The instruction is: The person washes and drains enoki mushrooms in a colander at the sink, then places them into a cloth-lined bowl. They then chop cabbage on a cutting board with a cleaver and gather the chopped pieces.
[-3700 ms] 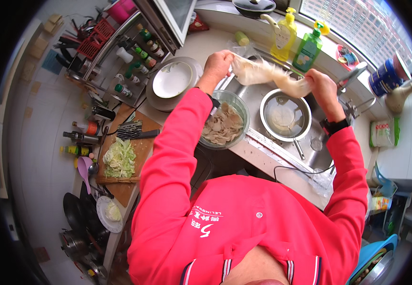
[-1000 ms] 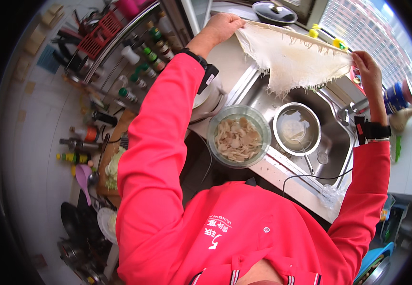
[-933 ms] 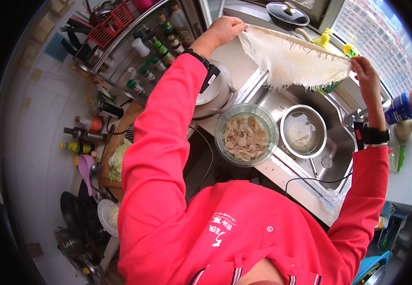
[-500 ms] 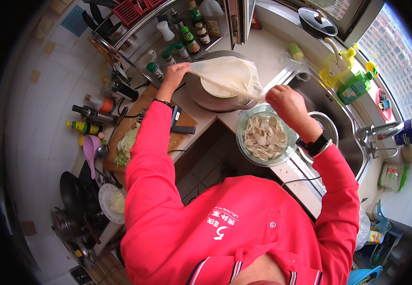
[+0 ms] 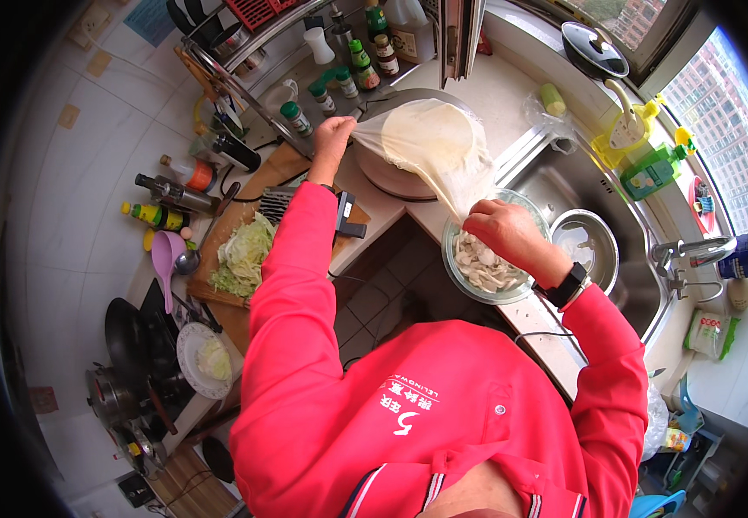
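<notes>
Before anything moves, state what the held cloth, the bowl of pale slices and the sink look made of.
Cloth: thin, matte fabric, perhaps cotton; it hangs in soft folds.
Bowl: smooth glass or clear plastic; its wall is see-through.
Sink: probably stainless steel; grey metallic sheen.

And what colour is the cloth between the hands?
The cloth is creamy white; the head view shows it.

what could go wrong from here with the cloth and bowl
The thin off-white cloth may slip: the bare left hand seems to hold only a corner. Its bunched end, at the bare right hand, might dip into the clear round bowl of pale sliced food beneath. That bowl sits right by the front edge of the light-coloured counter, so a bump from that hand could tip it.
</notes>
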`<state>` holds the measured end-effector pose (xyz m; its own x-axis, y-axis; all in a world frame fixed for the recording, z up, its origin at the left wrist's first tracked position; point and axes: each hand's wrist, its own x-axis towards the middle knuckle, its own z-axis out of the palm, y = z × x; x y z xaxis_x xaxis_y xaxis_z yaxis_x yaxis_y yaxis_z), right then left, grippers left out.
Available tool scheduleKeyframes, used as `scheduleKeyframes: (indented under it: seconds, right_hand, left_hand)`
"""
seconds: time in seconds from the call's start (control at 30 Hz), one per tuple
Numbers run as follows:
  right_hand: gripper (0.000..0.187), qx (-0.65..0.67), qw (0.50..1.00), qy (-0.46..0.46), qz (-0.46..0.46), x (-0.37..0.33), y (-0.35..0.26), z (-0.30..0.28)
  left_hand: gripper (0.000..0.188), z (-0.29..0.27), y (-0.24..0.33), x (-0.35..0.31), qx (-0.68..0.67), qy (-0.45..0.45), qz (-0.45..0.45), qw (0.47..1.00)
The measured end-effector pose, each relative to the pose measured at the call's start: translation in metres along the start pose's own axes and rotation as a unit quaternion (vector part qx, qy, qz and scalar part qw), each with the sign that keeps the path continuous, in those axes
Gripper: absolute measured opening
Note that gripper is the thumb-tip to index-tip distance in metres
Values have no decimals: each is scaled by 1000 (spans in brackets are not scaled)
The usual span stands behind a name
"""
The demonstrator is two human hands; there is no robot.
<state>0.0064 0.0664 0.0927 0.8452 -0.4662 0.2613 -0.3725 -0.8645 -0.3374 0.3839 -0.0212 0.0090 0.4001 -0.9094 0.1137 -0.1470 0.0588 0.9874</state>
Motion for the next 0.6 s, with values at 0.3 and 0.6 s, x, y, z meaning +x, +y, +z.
scheduleKeyframes:
  seconds: [0.3, 0.6]
  right_hand:
    - [21, 11, 999, -11, -33, -6, -12, 13]
    - [35, 42, 998, -51, -15, 3, -12, 44]
  left_hand:
    - [28, 9, -12, 2, 158, 90, 54, 982]
    - [22, 13, 7, -20, 417, 129, 158, 886]
